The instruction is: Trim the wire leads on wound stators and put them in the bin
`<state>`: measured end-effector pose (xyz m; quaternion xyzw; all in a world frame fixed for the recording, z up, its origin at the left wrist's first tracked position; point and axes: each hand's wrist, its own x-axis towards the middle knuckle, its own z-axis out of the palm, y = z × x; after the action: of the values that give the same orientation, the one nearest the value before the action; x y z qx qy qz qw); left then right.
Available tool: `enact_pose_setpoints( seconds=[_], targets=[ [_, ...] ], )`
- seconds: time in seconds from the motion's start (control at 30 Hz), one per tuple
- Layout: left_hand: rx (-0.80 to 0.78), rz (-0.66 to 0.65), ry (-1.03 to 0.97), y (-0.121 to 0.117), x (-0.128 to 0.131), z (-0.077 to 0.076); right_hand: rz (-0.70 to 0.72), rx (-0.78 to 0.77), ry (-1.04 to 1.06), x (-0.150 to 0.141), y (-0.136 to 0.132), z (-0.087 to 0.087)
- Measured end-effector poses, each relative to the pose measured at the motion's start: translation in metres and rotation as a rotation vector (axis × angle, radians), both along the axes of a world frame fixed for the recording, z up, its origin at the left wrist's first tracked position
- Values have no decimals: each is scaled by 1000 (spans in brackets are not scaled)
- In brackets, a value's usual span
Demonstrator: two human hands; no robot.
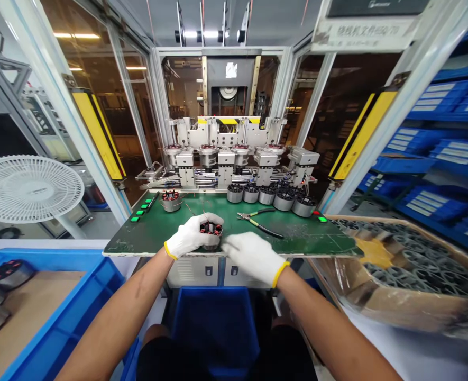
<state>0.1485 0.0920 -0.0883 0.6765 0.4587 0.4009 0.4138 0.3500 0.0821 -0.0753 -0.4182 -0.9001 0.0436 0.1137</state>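
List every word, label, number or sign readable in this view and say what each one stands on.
White sign at top right: "绕线机文件", then characters too blurred to read.
White labels on the blue crates on the racks: too small to read.
Paper sheet on the machine's rear housing: too blurred to read.
Small dark plates on the cabinet doors under the bench: too small to read.

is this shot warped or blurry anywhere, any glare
Head view: strong wide-angle warp, with the yellow light curtains and leaning outward toward the frame edges; bright ceiling lights show in the glass door at left; the pliers stay sharp, with no obvious blur.
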Motion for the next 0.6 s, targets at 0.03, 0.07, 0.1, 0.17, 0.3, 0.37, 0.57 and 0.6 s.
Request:
enact_pose_setpoints(
  seconds=[0.03, 0.07, 0.1, 0.17, 0.3, 0.37, 0.57, 0.6],
  targets=[
    [3, -1, -5, 0, 1, 0, -23, -7, 4, 5, 15, 5],
    [4, -4, -6, -1, 1, 1, -40, -1, 16, 7, 31, 9],
    [6, -3, -4, -1, 2, 1, -35, 12, 40, 6, 45, 11],
    [18, 5, 12, -3, 3, 3, 45, 28, 119, -2, 70, 10],
    [49, 40, 43, -5, 4, 5, 157, 20, 310, -16, 90, 1],
    [21, 40, 15, -4, 4, 2, 6, 136, 455, -9, 80, 1],
    [75, 57, -128, 1, 6, -6, 30, 524, 372, 6, 17, 3],
    [82, 53, -134, 1, 6, -7, 86, 533, 242, 2, 12, -1]
  ],
)
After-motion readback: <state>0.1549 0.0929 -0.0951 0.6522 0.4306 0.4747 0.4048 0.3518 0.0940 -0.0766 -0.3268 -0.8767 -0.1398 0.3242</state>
